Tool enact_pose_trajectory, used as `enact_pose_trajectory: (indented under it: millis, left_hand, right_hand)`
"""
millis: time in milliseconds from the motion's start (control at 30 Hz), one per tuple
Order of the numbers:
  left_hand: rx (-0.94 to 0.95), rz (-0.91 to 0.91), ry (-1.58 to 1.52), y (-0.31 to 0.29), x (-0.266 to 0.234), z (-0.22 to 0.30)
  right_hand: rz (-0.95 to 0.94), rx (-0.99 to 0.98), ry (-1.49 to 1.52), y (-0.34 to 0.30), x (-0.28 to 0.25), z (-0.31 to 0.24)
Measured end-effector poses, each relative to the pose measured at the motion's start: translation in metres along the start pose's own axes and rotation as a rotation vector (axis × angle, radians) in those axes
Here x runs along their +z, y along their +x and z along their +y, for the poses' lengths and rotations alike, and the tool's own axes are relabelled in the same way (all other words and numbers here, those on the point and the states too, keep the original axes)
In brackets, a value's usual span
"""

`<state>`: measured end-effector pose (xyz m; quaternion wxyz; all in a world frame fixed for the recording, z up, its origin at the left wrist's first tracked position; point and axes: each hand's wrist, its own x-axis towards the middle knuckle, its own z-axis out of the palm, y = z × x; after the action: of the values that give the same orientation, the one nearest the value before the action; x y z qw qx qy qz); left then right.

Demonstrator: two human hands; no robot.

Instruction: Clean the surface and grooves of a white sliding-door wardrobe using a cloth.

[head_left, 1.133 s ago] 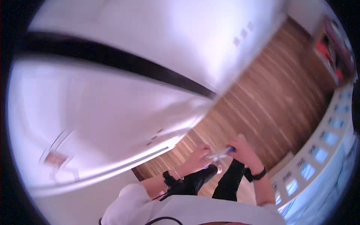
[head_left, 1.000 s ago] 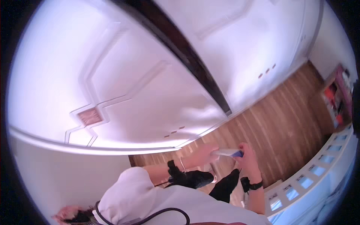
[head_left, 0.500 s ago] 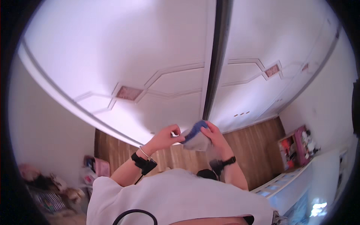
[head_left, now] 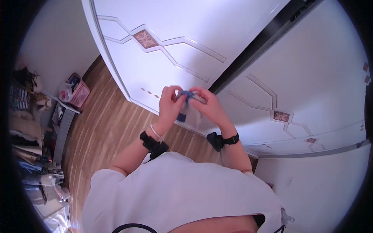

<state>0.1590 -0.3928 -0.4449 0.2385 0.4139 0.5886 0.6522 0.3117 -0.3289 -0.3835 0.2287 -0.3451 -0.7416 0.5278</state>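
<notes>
Both of my hands grip a small thin sock, pale grey with a blue band at the top and a dark blue patch at its lower end. My left hand pinches the blue band from the left, thumb on the near side. On the other edge my right hand closes with thumb and bent fingers. Only a little space lies between the two sets of fingertips, and the sock's pale part hangs below them, slightly blurred. Fingers partly hide the bunched upper edge.
White sliding wardrobe doors with carved diamond panels stand just beyond my hands, a dark gap between them. On the wooden floor at left are a pink basket and a rack of piled clothes.
My view has turned left, bringing the basket and clothes rack further in. My hands have come closer together, and the sock, spread between them before, is now bunched at its blue band.
</notes>
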Motion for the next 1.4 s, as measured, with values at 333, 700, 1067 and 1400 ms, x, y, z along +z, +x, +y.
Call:
enact_pose_trajectory:
  millis: [333,700,1067,1400]
  left_hand:
    - [-0.193,0.055,-0.572,0.017,0.065,-0.054]
    - [-0.210,0.372,-0.886,0.017,0.139,-0.053]
    - [0.326,0.446,0.029,0.049,0.165,-0.037]
    - [0.286,0.401,0.097,0.025,0.184,-0.058]
  right_hand:
    - [-0.072,-0.133,-0.339,0.010,-0.008,-0.025]
    - [0.410,-0.681,-0.336,0.048,-0.076,0.020]
    - [0.281,-0.427,0.281,0.094,-0.076,0.015]
    - [0.386,-0.469,0.338,0.107,-0.077,0.033]
